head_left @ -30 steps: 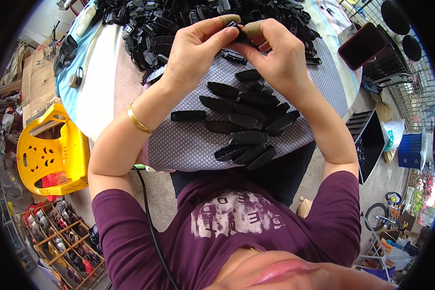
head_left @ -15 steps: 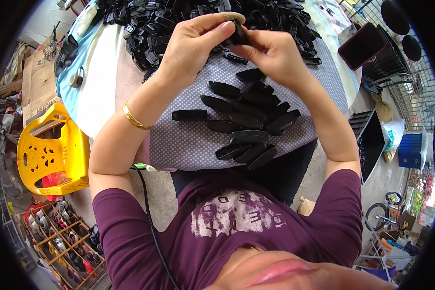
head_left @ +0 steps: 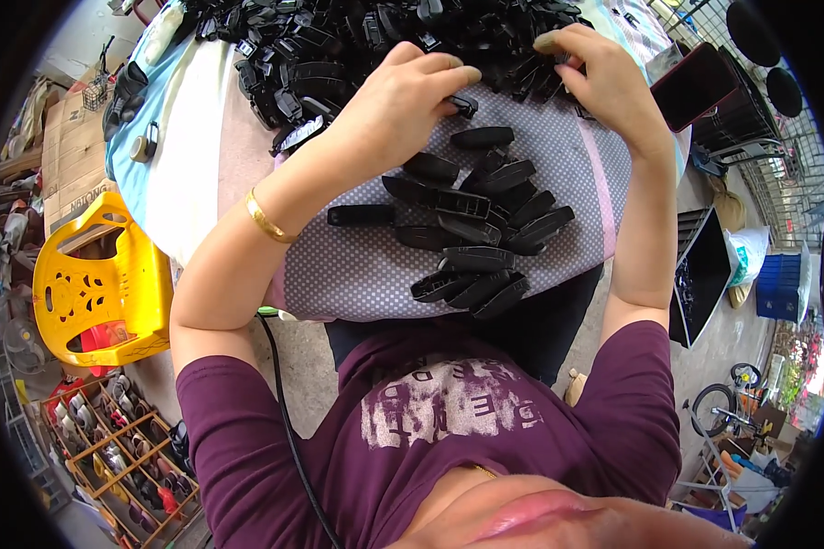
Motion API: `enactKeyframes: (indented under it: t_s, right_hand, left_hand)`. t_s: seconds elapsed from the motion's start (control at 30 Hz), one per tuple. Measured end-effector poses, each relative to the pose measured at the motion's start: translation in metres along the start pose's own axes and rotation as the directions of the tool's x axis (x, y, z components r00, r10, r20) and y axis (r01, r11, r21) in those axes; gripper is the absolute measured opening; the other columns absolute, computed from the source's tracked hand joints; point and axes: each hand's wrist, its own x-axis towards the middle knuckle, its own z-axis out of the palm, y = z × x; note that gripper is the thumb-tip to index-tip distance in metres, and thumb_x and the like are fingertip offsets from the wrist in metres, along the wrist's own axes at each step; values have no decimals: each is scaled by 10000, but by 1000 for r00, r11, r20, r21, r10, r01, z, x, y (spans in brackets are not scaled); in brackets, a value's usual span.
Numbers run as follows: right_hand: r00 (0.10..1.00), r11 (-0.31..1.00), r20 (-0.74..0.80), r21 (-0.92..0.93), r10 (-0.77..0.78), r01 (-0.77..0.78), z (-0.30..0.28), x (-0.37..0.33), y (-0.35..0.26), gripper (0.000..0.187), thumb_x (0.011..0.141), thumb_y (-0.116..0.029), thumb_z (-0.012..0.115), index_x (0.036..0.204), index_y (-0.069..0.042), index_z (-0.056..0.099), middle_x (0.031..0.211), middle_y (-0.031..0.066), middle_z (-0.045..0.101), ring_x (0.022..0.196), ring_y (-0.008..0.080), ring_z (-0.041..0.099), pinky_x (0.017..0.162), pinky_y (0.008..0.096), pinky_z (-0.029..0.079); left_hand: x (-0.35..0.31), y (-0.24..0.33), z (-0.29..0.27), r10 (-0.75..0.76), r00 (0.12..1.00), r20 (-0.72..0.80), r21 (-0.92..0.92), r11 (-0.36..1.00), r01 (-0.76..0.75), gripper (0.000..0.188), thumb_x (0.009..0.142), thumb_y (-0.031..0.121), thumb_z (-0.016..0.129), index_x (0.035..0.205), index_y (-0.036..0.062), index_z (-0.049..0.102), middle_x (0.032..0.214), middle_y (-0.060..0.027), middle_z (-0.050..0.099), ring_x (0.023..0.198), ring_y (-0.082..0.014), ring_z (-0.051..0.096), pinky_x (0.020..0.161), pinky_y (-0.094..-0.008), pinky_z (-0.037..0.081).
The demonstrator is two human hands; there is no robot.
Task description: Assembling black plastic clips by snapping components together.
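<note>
My left hand [head_left: 407, 105] is over the near edge of a large heap of black plastic parts [head_left: 339, 50], its fingers closed on a small black plastic part [head_left: 465, 107]. Farther right, my right hand [head_left: 604, 78] is at the heap's right end, thumb and forefinger bent toward each other. A tan cover sits on that forefinger's tip. Whatever is between those fingers is too dark to make out. Closer to me lies a loose group of long, curved black pieces [head_left: 479, 259], several of them overlapping. One piece [head_left: 462, 202] shows its hollow side.
The table has a dotted grey cloth [head_left: 339, 274]. A yellow plastic chair [head_left: 137, 302] stands at the left, above a wooden rack of shoes [head_left: 124, 457]. On the right are a dark-screened phone [head_left: 696, 87] and a black bin [head_left: 700, 274]. A black cable [head_left: 284, 421] hangs beside my left arm.
My hands were together over the heap, working on a black part. They have moved apart, the right one going right to the heap. A hollow-side-up piece now shows in the near group.
</note>
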Motion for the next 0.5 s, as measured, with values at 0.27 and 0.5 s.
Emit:
enactKeyframes:
  t_s: [0.27,0.5]
  right_hand:
    - [987,961,-60,-244,-147,129,22,8,-20,244,743,-95,682,978,-52,636,887,57,570,806,235,587,721,321,479]
    - [986,756,-98,653,132,-37,34,9,-37,187,818,-90,671,977,-5,623,907,59,663,846,128,637,744,242,513]
  left_hand:
    - [-1,9,-10,-338,933,124,-221,907,358,320,702,90,727,980,12,590,918,-98,643,826,-220,603,784,-291,496]
    - [0,5,-12,-510,856,79,-694,588,415,334,788,133,715,1021,-19,531,865,-76,635,786,-120,599,716,-244,496]
